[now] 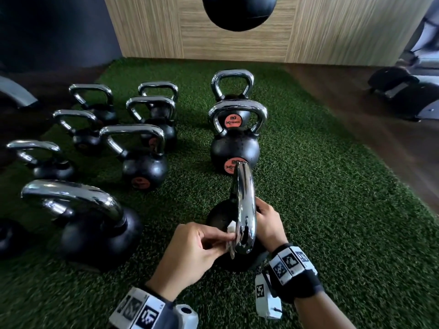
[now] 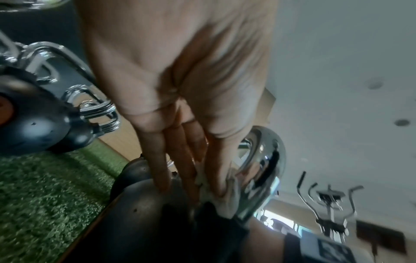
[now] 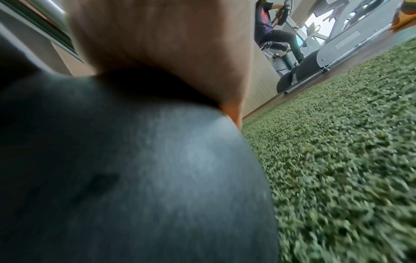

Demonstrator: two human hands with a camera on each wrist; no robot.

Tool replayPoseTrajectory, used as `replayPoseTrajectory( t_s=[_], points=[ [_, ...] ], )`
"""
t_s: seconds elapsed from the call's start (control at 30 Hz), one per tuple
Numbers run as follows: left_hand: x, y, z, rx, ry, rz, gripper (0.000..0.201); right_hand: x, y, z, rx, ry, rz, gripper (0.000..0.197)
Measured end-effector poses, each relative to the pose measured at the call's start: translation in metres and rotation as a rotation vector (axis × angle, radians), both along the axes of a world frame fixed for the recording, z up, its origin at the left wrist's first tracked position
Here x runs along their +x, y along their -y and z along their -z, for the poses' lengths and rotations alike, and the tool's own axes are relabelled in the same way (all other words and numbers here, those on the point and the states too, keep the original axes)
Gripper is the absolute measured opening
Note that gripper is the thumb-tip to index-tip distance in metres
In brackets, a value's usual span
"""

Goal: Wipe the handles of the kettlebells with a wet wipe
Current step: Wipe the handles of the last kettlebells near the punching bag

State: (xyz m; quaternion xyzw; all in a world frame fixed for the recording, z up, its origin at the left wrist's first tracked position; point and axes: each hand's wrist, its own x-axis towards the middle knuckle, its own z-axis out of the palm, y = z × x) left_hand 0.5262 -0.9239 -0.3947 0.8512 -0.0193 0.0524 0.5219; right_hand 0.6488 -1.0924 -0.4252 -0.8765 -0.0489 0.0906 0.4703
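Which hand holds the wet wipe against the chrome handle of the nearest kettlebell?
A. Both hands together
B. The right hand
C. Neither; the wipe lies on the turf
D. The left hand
D: the left hand pinches the wet wipe against the chrome handle, while the right hand rests on the kettlebell's far side.

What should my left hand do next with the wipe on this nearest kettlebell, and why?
Probably slide the wet wipe up along the chrome handle toward its top. The left hand pinches the wipe low against the handle's near leg, just above the black body, while the right hand rests on the far side, steadying it. The upper arch looks not yet covered.
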Motion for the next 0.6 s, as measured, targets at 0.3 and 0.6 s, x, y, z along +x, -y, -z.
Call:
replayPoseTrajectory(
  t_s=[0.3, 0.6],
  points=[
    [0.002, -0.027, -0.021, -0.358, 0.061, -0.058, 0.029, -0.014, 0.029, -0.067, 0.089, 0.350, 0.068, 0.036],
    [-0.004, -0.010, -0.061, -0.812, 0.077, -0.077, 0.030, -0.061, 0.026, -0.146, 0.191, 0.574, -0.377, 0.041]
  ],
)
